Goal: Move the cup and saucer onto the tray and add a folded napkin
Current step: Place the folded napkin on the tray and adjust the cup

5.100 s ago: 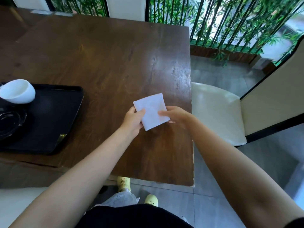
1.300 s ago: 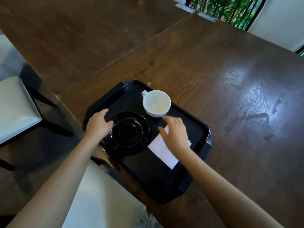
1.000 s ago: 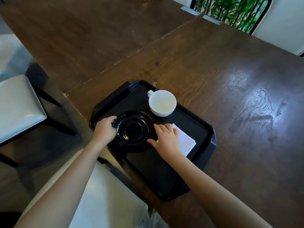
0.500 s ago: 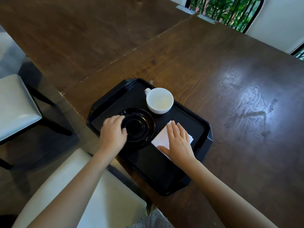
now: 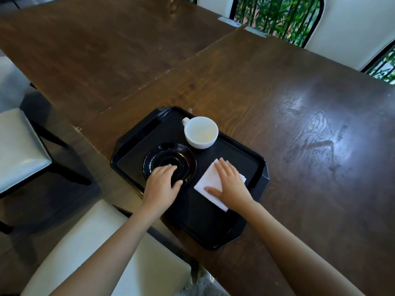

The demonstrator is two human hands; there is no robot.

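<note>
A black tray (image 5: 259, 167) lies at the near edge of the brown wooden table. On it stand a white cup (image 5: 201, 132) at the back, a black saucer (image 5: 168, 155) in front of it to the left, and a folded white napkin (image 5: 208, 178) to the right. The cup is beside the saucer, not on it. My left hand (image 5: 161, 183) rests on the saucer's near rim, thumb along its edge. My right hand (image 5: 229, 184) lies flat on the napkin, fingers spread, pressing it onto the tray.
The wooden table (image 5: 299, 116) stretches far and right; a second tabletop (image 5: 96, 50) joins it at the left. Cream chair seats are at the near side (image 5: 96, 253) and the far left (image 5: 19, 146). Black railing and green plants (image 5: 275, 16) stand behind.
My left hand has slid from the saucer's left side onto its near rim. My right hand has stayed flat on the napkin, which lies a little further right of the saucer.
</note>
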